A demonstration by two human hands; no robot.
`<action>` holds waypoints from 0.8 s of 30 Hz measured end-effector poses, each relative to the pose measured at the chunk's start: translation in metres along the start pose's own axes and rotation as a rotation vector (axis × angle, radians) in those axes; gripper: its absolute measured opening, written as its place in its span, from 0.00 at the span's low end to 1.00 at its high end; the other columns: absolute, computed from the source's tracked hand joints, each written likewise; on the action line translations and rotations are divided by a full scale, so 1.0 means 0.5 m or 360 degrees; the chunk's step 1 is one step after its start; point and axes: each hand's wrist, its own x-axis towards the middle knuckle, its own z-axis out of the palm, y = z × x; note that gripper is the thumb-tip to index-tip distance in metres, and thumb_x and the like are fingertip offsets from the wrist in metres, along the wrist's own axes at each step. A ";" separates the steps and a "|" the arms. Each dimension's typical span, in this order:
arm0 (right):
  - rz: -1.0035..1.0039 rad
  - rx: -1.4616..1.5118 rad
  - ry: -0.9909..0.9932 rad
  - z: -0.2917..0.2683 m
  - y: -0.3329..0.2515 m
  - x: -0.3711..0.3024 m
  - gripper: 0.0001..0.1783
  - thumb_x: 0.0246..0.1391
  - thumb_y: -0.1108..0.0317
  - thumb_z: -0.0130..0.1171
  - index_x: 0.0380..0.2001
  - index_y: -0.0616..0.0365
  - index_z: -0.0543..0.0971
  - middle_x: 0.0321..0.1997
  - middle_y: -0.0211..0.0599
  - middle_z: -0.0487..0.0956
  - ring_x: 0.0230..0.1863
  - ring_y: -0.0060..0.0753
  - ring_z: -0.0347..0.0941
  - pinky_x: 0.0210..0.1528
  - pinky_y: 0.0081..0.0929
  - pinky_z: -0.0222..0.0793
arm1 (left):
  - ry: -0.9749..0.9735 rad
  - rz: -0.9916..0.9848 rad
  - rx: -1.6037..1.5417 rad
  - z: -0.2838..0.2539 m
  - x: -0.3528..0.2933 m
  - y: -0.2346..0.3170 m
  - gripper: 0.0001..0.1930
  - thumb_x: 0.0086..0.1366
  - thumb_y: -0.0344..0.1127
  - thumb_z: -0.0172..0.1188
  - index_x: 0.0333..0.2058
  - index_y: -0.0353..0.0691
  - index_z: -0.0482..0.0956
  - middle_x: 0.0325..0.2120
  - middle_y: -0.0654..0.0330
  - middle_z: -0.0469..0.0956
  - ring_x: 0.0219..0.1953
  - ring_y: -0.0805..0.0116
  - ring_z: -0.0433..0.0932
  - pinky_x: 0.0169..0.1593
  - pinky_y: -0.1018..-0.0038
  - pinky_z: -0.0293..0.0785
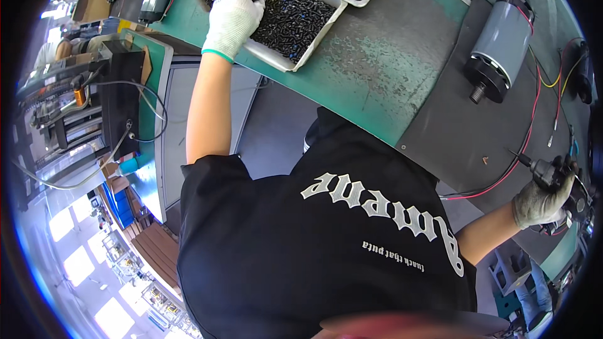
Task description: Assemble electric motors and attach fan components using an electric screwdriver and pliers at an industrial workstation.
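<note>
Left hand [236,17]: half-curling over small black parts [292,22]; cannot tell its hold.
Right hand [544,203]: wrapping a dark tool [546,176].
Motor [502,41]: lying ahead-left of nearer right hand, shaft pointing back-left.

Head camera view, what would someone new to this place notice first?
The black shirt with big pale lettering fills the lower middle. A large grey motor stands out at upper right. The gloved left hand is at a white tray of small black parts near the top; the gloved right hand holds a dark tool at far right.
</note>
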 end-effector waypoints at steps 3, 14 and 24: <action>0.0293 0.0359 0.0067 -0.008 0.003 0.013 0.18 0.60 0.70 0.52 0.49 0.71 0.75 0.51 0.51 0.75 0.51 0.43 0.74 0.54 0.38 0.73 | 0.0126 0.0166 -0.0010 0.016 0.003 -0.017 0.10 0.59 0.38 0.57 0.38 0.41 0.78 0.35 0.48 0.80 0.40 0.48 0.79 0.45 0.59 0.75; 0.0160 0.0390 0.0072 0.022 -0.024 0.002 0.14 0.55 0.74 0.57 0.45 0.69 0.76 0.46 0.49 0.78 0.46 0.40 0.75 0.48 0.36 0.74 | 0.0366 0.0161 0.0082 0.001 -0.018 0.012 0.15 0.60 0.38 0.56 0.45 0.40 0.75 0.36 0.46 0.79 0.40 0.43 0.77 0.46 0.55 0.74; 0.0299 0.1635 -0.0502 0.104 -0.182 -0.007 0.15 0.53 0.76 0.55 0.45 0.66 0.72 0.45 0.46 0.74 0.43 0.33 0.66 0.39 0.31 0.71 | -0.1586 -0.0052 -0.3858 -0.067 -0.181 0.499 0.17 0.63 0.36 0.61 0.46 0.34 0.71 0.30 0.62 0.70 0.21 0.81 0.62 0.24 0.84 0.63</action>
